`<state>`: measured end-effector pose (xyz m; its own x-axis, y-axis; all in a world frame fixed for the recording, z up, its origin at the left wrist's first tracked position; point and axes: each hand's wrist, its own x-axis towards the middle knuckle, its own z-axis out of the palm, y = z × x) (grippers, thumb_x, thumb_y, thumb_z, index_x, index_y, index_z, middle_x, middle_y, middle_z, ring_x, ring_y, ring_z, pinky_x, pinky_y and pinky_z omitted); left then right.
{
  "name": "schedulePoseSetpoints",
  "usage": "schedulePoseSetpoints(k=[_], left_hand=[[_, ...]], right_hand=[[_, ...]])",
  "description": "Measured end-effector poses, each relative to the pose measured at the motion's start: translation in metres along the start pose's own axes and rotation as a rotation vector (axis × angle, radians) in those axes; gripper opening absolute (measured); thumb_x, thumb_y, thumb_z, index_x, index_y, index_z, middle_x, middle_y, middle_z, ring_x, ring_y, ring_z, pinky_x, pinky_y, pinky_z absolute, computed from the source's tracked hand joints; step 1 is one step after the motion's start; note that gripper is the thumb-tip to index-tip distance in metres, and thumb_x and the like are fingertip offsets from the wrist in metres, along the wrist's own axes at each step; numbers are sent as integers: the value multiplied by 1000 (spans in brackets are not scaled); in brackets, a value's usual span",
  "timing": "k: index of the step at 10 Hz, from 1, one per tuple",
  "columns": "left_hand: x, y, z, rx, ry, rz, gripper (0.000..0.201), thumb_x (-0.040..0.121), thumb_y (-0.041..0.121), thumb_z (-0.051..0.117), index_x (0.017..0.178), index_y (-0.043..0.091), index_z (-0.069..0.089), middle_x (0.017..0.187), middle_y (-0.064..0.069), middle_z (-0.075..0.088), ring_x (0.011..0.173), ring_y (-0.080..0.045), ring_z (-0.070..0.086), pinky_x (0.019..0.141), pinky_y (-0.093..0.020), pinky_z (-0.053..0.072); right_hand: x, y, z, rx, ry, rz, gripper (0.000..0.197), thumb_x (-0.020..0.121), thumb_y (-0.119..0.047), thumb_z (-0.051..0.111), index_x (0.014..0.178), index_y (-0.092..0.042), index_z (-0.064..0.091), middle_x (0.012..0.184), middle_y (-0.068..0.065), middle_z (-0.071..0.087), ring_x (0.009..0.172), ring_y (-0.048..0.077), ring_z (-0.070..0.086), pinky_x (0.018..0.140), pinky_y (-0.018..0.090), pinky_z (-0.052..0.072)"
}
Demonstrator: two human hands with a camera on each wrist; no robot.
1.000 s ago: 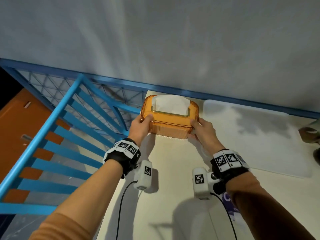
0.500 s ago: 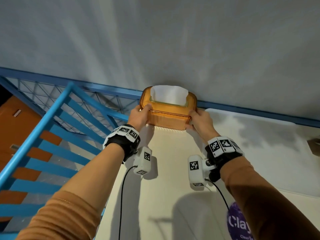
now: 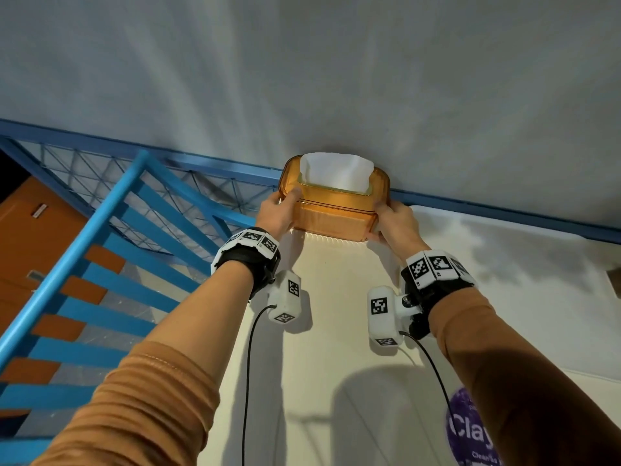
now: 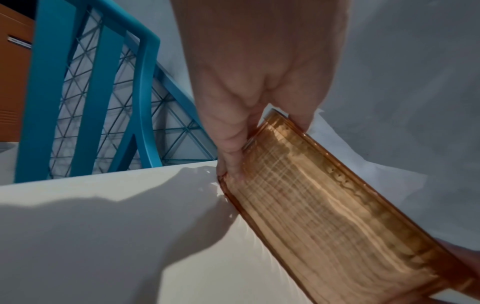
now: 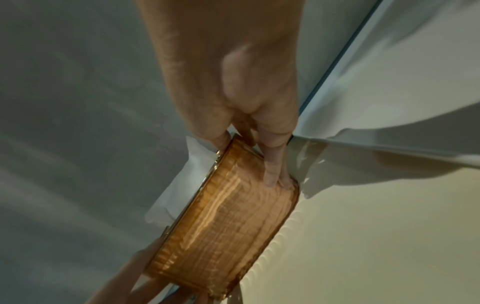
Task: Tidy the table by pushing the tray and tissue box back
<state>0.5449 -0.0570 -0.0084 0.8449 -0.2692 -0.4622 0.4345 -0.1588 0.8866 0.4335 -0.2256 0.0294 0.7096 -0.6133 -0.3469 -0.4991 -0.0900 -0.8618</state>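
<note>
Hands: your left hand (image 3: 277, 215) and right hand (image 3: 396, 223) each grip an end of the amber tissue box (image 3: 334, 210), fingers (image 4: 231, 144) curled on it, against the wall (image 3: 336, 79).

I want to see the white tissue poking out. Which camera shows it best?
The head view: the white tissue stands whole above the orange tissue box, between the left hand and right hand. The wrist views catch only a strip of it behind the box's rim.

left hand (image 3: 276, 213) and right hand (image 3: 396, 223) gripping amber tissue box (image 3: 332, 213) ends, box sitting against grey wall (image 3: 336, 79), white tray (image 3: 504, 264) lying beside it
</note>
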Motion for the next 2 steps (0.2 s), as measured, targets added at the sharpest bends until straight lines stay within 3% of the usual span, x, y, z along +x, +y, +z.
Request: schedulePoseSetpoints(k=[1, 2], left_hand=[[-18, 10, 3, 61, 16, -24, 87, 62, 66, 60, 136, 22, 48, 134, -13, 60, 122, -36, 58, 105, -52, 46], [-32, 19, 3, 141, 59, -14, 90, 84, 61, 51, 154, 22, 8, 161, -14, 24, 144, -40, 31, 113, -56, 34]], right_hand=[[-3, -1, 0, -27, 0, 48, 38, 94, -39, 41, 122, -14, 48, 117, 16, 59, 108, 35, 58, 91, 49, 53], [-5, 0, -4, 44, 8, 127, 64, 92, -49, 43, 144, -19, 21, 131, 18, 51, 109, 37, 58, 68, 38, 58]])
